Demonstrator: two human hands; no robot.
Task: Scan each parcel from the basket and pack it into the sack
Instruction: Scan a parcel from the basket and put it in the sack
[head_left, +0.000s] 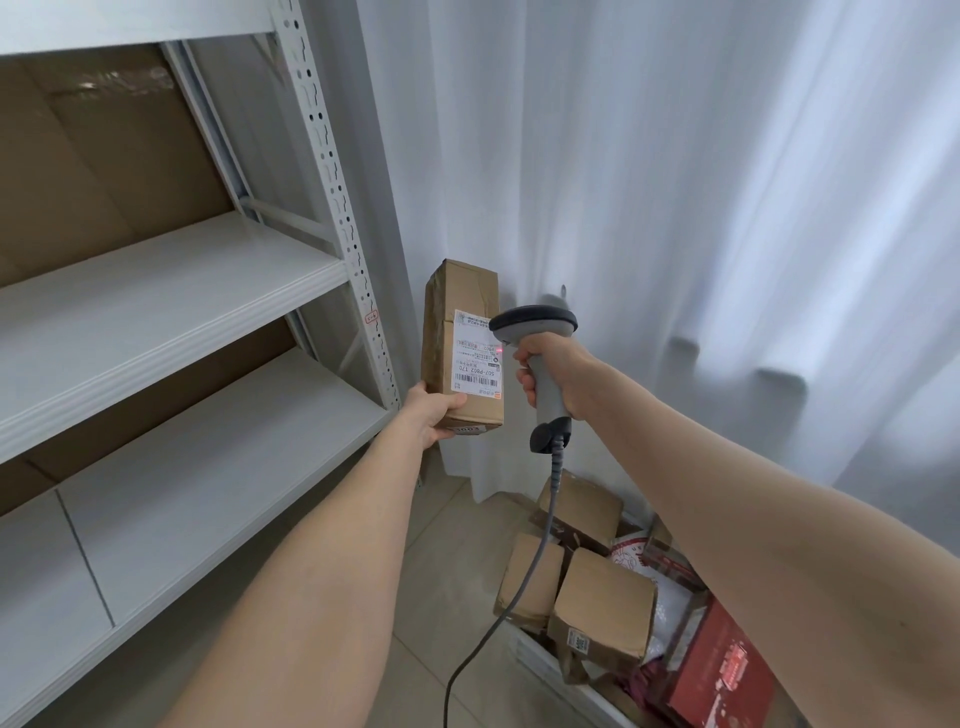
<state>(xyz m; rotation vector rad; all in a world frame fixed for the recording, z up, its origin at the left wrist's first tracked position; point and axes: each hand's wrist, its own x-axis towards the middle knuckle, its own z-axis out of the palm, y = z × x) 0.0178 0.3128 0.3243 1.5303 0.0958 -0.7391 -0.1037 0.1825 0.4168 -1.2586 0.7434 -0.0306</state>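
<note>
My left hand (434, 413) grips the bottom end of a long brown cardboard parcel (457, 332) and holds it upright in front of me. A white shipping label (475, 358) faces the camera, with a red scanner dot on its right edge. My right hand (550, 371) grips the handle of a grey barcode scanner (535, 325), whose head points at the label from the right. The scanner's coiled cable (540, 545) hangs down toward the floor. Below at the lower right, the white basket (540, 660) holds several parcels. No sack is in view.
White metal shelving (171, 291) with bare boards fills the left side; its upright post stands just left of the parcel. White curtains (675, 208) hang behind and to the right. The basket holds brown boxes (602, 608), a red box (727, 675) and white mailers. Beige floor tiles lie between.
</note>
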